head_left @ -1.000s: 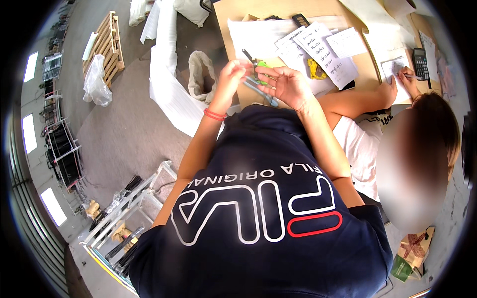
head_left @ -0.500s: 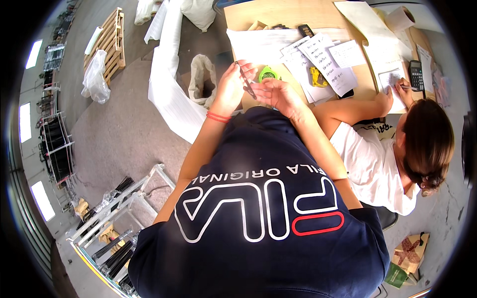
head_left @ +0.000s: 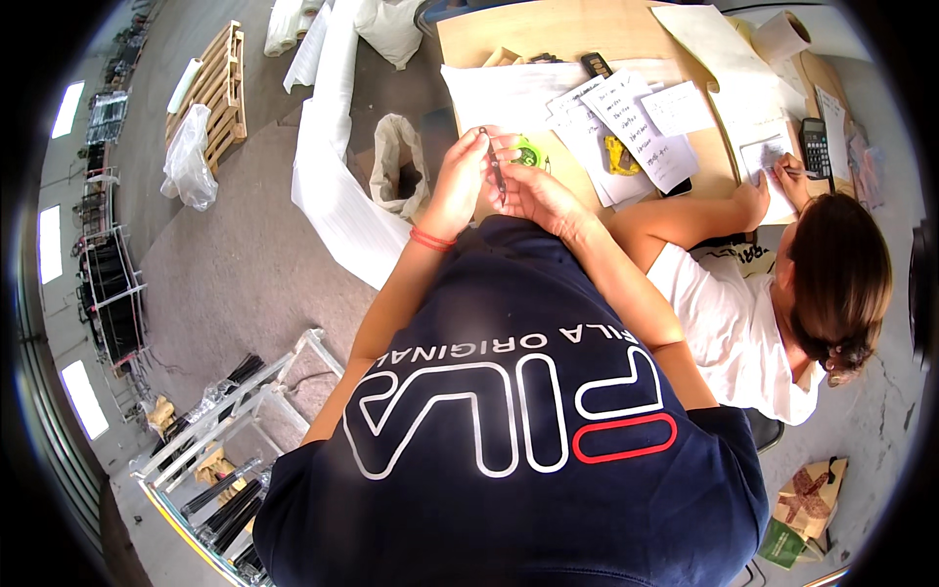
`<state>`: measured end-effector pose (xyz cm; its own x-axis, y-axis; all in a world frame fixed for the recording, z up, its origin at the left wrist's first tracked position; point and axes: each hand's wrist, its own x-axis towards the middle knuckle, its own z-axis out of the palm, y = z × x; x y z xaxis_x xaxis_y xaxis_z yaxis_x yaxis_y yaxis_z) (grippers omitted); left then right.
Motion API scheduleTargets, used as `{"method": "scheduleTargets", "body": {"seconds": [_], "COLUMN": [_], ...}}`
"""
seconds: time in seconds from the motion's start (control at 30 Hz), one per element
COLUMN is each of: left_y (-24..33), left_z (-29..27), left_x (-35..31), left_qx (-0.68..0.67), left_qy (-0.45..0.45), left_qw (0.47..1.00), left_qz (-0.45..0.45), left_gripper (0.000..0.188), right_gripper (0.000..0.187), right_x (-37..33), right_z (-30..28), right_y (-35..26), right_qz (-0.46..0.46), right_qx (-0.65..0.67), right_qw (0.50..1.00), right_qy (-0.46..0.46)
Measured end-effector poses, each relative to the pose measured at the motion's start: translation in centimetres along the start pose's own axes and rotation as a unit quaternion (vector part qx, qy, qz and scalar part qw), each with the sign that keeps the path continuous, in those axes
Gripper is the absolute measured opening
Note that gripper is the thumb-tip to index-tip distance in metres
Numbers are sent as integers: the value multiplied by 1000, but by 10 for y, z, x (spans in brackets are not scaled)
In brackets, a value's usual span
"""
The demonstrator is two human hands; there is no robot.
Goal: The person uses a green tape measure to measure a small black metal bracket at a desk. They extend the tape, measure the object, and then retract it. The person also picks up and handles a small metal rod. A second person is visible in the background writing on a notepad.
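Both my hands are together above the near edge of the desk, around a slim dark stick (head_left: 497,168), pen-like in shape. Its upper end is pinched between the thumb and fingers of my left hand (head_left: 458,181), which has red cords at the wrist. My right hand (head_left: 548,199) is turned palm up, its fingers curled at the stick's lower end. Just beyond the fingers lies a bright green round tape measure or similar coiled thing (head_left: 528,154), partly hidden by my hands.
Handwritten papers (head_left: 636,122), a yellow tape measure (head_left: 618,157) and a dark handset (head_left: 595,66) lie on the desk (head_left: 548,24). To the right, a seated co-worker (head_left: 773,293) writes beside a calculator (head_left: 815,147). An open white sack (head_left: 399,161) and white foam sheeting (head_left: 333,196) stand left.
The stick has turned from slanting to nearly upright. My hands have come closer together, and my right fingers have curled in around its lower end.
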<state>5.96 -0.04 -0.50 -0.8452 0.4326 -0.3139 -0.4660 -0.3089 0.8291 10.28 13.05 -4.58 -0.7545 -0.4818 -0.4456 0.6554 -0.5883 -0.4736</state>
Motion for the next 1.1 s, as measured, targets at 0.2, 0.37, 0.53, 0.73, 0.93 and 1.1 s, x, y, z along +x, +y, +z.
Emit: {"method": "scheduleTargets", "body": {"seconds": [0.2,0.37,0.53,0.73,0.93,1.1], "left_y": [3,3,-8,-30,-43,-52], "left_z": [6,4,-1,-23,-29,-35], "left_x": [-2,-3,-2,-6,-1,1], "left_qx": [25,19,68,253,356,349], "left_qy": [-8,-7,17,43,36,62], "left_qw": [1000,1000,997,965,931,930], "left_qz": [13,1,12,42,79,103], "left_gripper": [25,24,23,20,19,23], "right_gripper": [24,26,23,25,29,28], "right_x": [-1,0,2,8,8,9], "right_z": [3,1,-1,-8,-10,-10], "right_y": [-1,-1,-2,-2,-2,-1], "right_qz": [-12,-7,-52,-112,-132,-133], "right_qx": [24,26,53,117,147,147], "right_qw": [999,998,997,980,979,980], "right_qy": [-32,-48,0,119,49,27]}}
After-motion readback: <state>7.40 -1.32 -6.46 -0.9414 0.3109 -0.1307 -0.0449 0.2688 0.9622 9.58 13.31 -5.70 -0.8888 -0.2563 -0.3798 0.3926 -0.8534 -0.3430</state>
